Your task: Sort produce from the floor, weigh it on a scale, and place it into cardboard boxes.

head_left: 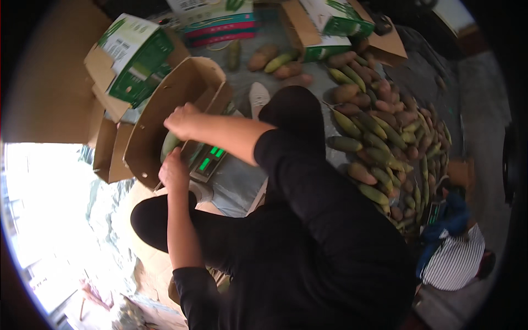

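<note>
A grey sheet (pixel 239 187) covers the ground, and the person sits over it in black, legs bent. On its right side lies a broad pile (pixel 379 157) of long vegetables, some green, some reddish brown, heaped against one another. Beyond the pile, at the lower right, is a co-worker (pixel 454 258) in a striped top (much of that figure is small and bent by the lens). Left of the middle, an open box (pixel 146 132) of plain brown cardboard stands with its mouth toward the person. Behind it are a green-and-white carton (pixel 140 60), its flaps out, and a second carton (pixel 341 27) farther right. A scale (pixel 201 176) with a lit green display shows at the box's near right edge, partly hidden; whether the box rests on it, I cannot tell. A pale shoe (pixel 259 96) is near the box's right end.

Both hands are at the box. The right hand (pixel 184 121) is nearly closed, its fingers curled on the upper end of a green vegetable (pixel 169 144); the left hand (pixel 174 169), also nearly closed, has the lower end. The vegetable is over the box's opening, between the hands.
</note>
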Demonstrator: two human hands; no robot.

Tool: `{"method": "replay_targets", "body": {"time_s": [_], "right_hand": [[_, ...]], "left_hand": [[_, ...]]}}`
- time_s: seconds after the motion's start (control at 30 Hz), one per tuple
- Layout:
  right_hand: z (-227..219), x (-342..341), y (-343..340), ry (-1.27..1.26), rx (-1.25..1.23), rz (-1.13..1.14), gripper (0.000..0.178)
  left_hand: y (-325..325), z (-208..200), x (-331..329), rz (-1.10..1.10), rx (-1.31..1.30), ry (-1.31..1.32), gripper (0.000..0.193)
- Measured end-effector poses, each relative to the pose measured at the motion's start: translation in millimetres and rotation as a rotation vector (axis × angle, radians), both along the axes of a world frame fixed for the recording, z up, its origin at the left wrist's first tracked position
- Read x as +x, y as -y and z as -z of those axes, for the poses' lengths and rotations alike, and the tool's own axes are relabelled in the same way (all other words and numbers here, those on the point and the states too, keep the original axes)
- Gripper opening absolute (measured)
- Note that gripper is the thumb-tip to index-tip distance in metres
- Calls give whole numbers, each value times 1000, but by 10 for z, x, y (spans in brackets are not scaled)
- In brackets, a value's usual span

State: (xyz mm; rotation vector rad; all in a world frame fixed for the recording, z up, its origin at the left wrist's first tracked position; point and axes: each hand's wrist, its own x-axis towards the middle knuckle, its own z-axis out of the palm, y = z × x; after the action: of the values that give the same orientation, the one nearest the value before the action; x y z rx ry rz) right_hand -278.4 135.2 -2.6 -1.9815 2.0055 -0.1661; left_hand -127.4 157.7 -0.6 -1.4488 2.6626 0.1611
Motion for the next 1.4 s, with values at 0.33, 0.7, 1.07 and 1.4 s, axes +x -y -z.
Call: {"method": "replay_targets", "body": {"time_s": [0.33, 0.7, 1.07, 1.4], "right_hand": [[-820, -980, -446, 251, -197, -47, 47], [675, -2901, -3540, 5, 52, 782, 36], [2101, -1739, -6658, 49, 578, 1314, 31], [2093, -1488, -7113, 391, 559, 1911, 37]], "left_hand": [[33, -22, -54, 63, 24, 40, 26], [49, 41, -44, 37, 37, -18, 23], [53, 153, -116, 95, 135, -160, 25], [124, 83, 14, 126, 109, -169, 25]]}}
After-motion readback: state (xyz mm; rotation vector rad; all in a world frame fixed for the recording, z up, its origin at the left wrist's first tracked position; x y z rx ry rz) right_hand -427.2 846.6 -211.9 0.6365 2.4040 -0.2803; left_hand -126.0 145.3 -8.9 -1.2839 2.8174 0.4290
